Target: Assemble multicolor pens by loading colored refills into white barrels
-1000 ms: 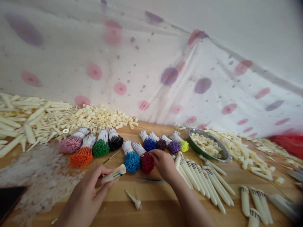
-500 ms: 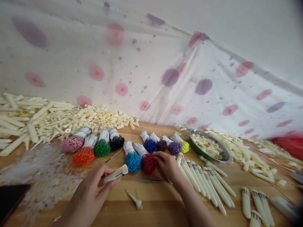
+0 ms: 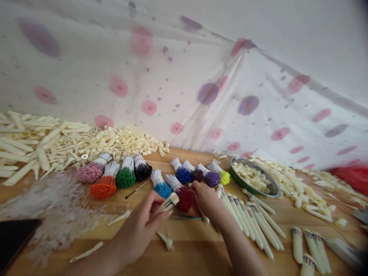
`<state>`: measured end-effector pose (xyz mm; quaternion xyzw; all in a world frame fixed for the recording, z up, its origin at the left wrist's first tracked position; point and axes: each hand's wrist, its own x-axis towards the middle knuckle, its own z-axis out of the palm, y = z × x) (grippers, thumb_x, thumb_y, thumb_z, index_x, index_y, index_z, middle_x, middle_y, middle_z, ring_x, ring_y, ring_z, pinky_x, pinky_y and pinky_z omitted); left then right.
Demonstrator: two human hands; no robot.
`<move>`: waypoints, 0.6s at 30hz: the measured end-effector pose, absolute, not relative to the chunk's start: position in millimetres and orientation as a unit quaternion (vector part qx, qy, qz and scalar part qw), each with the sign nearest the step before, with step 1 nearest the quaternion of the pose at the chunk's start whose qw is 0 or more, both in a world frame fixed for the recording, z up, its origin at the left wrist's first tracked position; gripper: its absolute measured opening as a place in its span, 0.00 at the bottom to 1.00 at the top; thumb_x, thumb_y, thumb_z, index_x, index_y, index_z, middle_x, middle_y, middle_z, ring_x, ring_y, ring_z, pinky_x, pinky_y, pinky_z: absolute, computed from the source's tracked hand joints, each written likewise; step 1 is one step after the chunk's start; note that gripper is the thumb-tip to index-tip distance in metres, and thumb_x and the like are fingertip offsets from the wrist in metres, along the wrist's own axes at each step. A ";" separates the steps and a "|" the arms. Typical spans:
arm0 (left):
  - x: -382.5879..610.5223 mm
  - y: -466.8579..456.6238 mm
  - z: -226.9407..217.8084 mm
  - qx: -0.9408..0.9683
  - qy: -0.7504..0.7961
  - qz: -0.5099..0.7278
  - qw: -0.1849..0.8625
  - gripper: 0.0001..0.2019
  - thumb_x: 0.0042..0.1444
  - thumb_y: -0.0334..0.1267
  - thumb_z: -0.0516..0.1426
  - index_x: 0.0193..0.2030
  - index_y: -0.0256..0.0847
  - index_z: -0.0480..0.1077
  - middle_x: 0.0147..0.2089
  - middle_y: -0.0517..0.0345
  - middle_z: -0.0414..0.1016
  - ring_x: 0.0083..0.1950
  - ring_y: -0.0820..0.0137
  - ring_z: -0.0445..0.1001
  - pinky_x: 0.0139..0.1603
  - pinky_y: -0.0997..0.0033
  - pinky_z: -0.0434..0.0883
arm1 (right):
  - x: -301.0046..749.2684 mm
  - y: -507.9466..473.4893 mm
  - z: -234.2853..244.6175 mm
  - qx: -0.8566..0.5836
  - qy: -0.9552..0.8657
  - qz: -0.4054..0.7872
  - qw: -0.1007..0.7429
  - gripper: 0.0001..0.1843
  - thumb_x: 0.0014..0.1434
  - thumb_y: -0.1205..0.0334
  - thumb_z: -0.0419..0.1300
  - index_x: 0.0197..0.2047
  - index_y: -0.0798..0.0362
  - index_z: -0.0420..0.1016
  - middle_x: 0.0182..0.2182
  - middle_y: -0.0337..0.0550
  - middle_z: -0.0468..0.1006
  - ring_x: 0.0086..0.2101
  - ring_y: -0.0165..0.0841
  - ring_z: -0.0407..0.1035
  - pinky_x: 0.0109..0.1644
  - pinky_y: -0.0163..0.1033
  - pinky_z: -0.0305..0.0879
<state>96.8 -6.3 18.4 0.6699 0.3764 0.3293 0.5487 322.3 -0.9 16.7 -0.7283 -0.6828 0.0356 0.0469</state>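
My left hand (image 3: pixel 139 224) is closed round a cream multicolour pen barrel (image 3: pixel 167 203), its open end pointing right, with coloured sliders in its slots. My right hand (image 3: pixel 207 200) is at the right side of a dark red bundle of pen refills (image 3: pixel 184 198), thumb and fingers pinched together. What lies between those fingertips is too small to make out. Just beyond the left hand, a light blue refill bundle (image 3: pixel 161 184) is partly covered. Below, on the wooden table (image 3: pixel 198 245), lies a small cream pen part (image 3: pixel 166 240).
More refill bundles stand behind, including orange (image 3: pixel 104 186), green (image 3: pixel 125 176) and yellow (image 3: pixel 220 174). A green-sided metal bowl (image 3: pixel 274 188) holds cream parts. Pen barrels (image 3: pixel 253 222) lie in a row at right. Loose clear pieces (image 3: pixel 63 211) and a dark flat object (image 3: pixel 15 243) are at left.
My left hand has moved right with the pen barrel, up to the dark red bundle. My right hand has shifted slightly right and stays beside that bundle.
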 end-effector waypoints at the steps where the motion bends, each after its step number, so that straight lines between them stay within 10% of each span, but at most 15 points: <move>1: 109.5 -5.6 18.3 0.664 0.361 0.325 0.569 0.06 0.56 0.43 0.55 0.36 0.44 0.66 0.32 0.62 0.72 0.35 0.67 0.72 0.39 0.67 0.69 | 321.5 -1.2 17.7 -0.726 -0.685 0.038 0.047 0.09 0.63 0.68 0.49 0.34 0.54 0.69 0.33 0.48 0.77 0.35 0.37 0.71 0.33 0.35 0.54; 18: 157.5 8.1 -9.1 0.619 0.355 0.382 0.588 0.07 0.56 0.43 0.55 0.35 0.43 0.63 0.38 0.56 0.75 0.41 0.64 0.75 0.45 0.64 0.69 | 324.1 -9.5 30.8 -0.716 -0.686 0.128 0.040 0.07 0.63 0.68 0.49 0.33 0.54 0.63 0.32 0.48 0.77 0.33 0.36 0.71 0.32 0.34 0.52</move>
